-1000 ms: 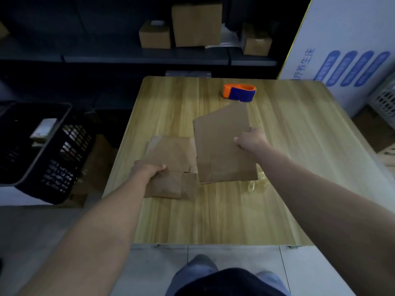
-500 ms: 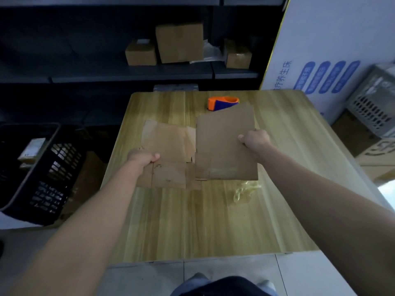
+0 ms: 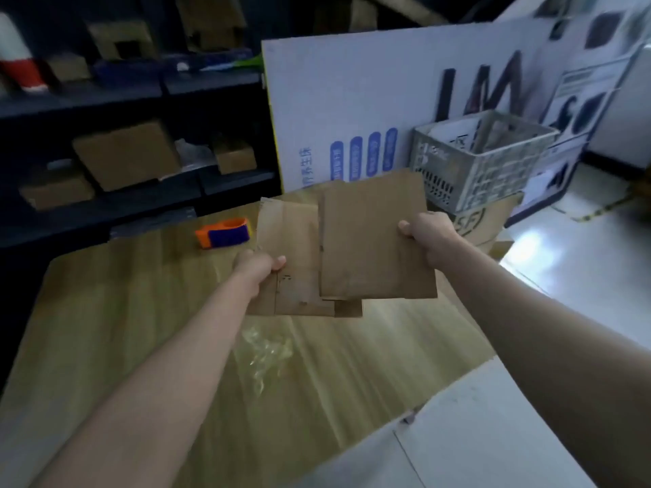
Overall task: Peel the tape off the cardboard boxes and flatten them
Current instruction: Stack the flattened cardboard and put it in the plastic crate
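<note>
A person stood at a wooden table (image 3: 123,311) with both arms stretched forward, holding two flattened cardboard pieces in the air above its far side. The left hand (image 3: 259,267) gripped the left cardboard piece (image 3: 292,248) at its left edge, thumb pressed on its face. The right hand (image 3: 428,237) gripped the right cardboard piece (image 3: 373,241) at its right edge in the same way. The right piece overlapped the left one along the middle, lying in front of it. On the table below them lay a crumpled wad of clear tape (image 3: 267,350). An orange and blue tape dispenser (image 3: 223,234) sat farther back, left of the cardboard. Beyond the table stood a grey plastic crate (image 3: 482,160), a large white printed panel (image 3: 352,100) and dark shelves (image 3: 218,184) holding small boxes. The scene was blurred.
</note>
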